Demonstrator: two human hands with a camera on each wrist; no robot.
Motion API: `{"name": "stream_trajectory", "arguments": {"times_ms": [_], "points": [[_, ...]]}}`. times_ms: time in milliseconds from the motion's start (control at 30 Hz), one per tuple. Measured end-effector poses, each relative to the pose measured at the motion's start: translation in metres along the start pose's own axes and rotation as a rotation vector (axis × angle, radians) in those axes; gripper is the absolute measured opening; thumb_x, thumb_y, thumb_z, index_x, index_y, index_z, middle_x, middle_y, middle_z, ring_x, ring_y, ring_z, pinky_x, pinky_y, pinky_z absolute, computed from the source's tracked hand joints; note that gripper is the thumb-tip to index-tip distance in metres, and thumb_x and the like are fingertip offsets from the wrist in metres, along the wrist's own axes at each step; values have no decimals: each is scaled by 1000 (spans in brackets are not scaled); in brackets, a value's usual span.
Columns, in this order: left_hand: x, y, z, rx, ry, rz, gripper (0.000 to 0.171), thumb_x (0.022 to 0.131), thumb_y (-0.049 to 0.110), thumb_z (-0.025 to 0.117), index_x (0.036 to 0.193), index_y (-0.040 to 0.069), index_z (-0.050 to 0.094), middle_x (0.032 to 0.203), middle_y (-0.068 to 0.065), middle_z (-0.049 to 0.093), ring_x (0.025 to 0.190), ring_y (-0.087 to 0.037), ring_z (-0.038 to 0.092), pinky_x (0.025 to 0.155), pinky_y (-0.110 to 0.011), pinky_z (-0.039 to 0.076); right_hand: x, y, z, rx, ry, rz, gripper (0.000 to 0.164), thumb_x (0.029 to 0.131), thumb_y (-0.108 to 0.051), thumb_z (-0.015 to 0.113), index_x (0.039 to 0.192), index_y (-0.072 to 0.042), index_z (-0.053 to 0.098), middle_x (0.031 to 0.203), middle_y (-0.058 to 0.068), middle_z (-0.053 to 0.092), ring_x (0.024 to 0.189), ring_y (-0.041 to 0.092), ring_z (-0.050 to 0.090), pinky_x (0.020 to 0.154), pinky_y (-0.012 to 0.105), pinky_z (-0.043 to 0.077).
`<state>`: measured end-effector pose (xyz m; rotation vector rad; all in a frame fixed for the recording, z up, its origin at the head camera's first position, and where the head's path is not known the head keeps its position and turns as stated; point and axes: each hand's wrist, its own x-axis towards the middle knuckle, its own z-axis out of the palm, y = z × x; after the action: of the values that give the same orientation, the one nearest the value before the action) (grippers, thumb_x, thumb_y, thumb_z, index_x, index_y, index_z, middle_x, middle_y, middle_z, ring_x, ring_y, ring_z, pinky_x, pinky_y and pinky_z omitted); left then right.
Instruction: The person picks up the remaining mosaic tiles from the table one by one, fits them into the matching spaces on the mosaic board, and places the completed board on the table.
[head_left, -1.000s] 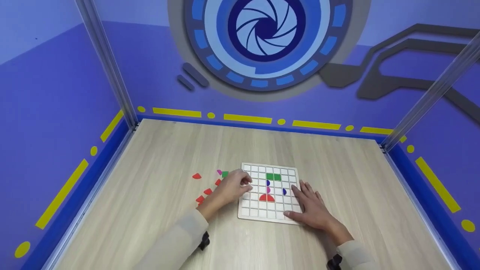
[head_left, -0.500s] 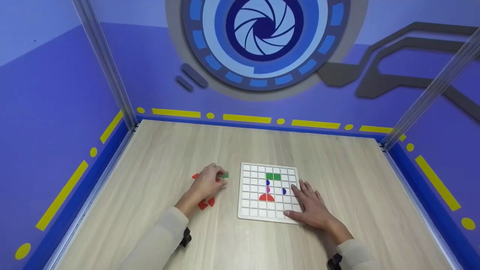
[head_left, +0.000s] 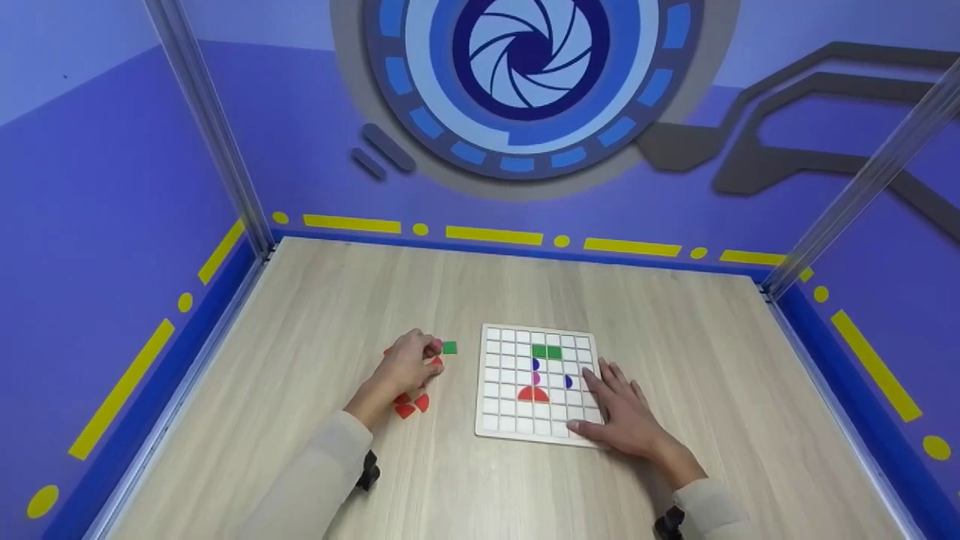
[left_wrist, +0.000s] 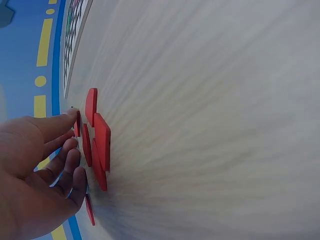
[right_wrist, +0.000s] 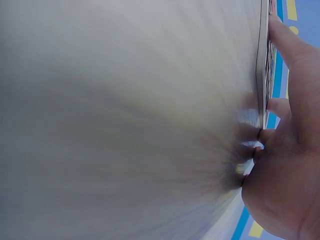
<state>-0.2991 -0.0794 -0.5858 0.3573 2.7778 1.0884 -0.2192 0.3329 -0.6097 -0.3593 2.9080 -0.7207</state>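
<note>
My left hand (head_left: 405, 367) hovers low over loose flat pieces left of the white gridded board (head_left: 495, 373). Its fingertips touch a pink piece (head_left: 436, 345), beside a green square (head_left: 450, 348); thumb and index finger stand apart. In the left wrist view, the thumb and curved fingers of that hand (left_wrist: 45, 170) reach past several red pieces (left_wrist: 102, 142). Some pieces are hidden under the palm. My right hand (head_left: 622, 416) rests with spread fingers on the board's right edge; in the right wrist view, its thumb lies on the board's rim (right_wrist: 262, 60).
The board holds two green squares (head_left: 547, 352), a red half-disc shape (head_left: 533, 394), a pink half-circle (head_left: 536, 378) and two dark blue half-circles (head_left: 568, 382). Red wedges (head_left: 405, 411) lie near my left wrist. Blue-purple panels (head_left: 300, 135) wall in the wooden table (head_left: 337, 300).
My left hand has moved left from the board's left edge to the loose pieces, reaching the green square, then shifting slightly left to the pink piece. My right hand has stayed still.
</note>
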Motion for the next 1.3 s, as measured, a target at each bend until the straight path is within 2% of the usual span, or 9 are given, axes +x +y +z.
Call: {"name": "stream_trajectory", "arguments": {"times_ms": [300, 400, 533, 667, 833, 1033, 1300], "points": [[-1, -4, 1, -54, 2, -43, 21, 94, 12, 82, 109, 8, 69, 105, -6, 58, 88, -18, 57, 75, -31, 53, 1, 0, 2, -10, 1, 7, 106, 89, -71, 69, 167, -11, 31, 175, 19, 12, 162, 42, 6, 124, 69, 5], [1, -5, 3, -24, 30, -48, 14, 93, 13, 83, 98, 10, 70, 101, -5, 57, 87, -17, 56, 74, -32, 51, 1, 0, 2, -10, -3, 8, 106, 89, -72, 69, 167, -12, 30, 175, 18, 11, 162, 41, 5, 124, 68, 5], [3, -6, 5, 38, 64, -32, 14, 94, 14, 83, 86, 14, 71, 95, -1, 56, 88, -18, 54, 81, -35, 48, 0, 0, 2, -7, -5, 10, 106, 89, -73, 69, 167, -12, 30, 175, 18, 11, 162, 41, 5, 124, 68, 5], [2, -7, 4, 31, 73, -10, 10, 97, 15, 80, 90, 12, 73, 93, 0, 56, 88, -18, 53, 82, -36, 48, -1, 0, 1, 2, -2, 11, 106, 89, -72, 69, 167, -12, 31, 175, 18, 11, 162, 41, 5, 124, 68, 4], [-3, -3, -6, 2, 30, -18, 6, 101, 14, 75, 99, 8, 73, 96, -2, 57, 87, -17, 53, 78, -34, 49, -1, -1, 1, 4, -5, 11, 106, 89, -72, 69, 167, -12, 30, 176, 18, 11, 162, 41, 4, 124, 67, 3], [-12, 1, -12, 21, -32, -24, 13, 95, 9, 80, 104, 5, 71, 98, -6, 60, 85, -18, 56, 78, -35, 51, -1, -1, -1, -4, 8, 4, 106, 88, -71, 70, 167, -12, 31, 175, 19, 13, 162, 42, 6, 124, 67, 4], [-12, -1, -7, 3, -14, -38, 16, 92, 4, 82, 104, 4, 71, 91, -3, 62, 81, -16, 58, 75, -33, 52, -1, -1, 1, -15, 9, -6, 105, 89, -71, 69, 167, -11, 31, 175, 19, 12, 161, 42, 7, 124, 68, 5]]}}
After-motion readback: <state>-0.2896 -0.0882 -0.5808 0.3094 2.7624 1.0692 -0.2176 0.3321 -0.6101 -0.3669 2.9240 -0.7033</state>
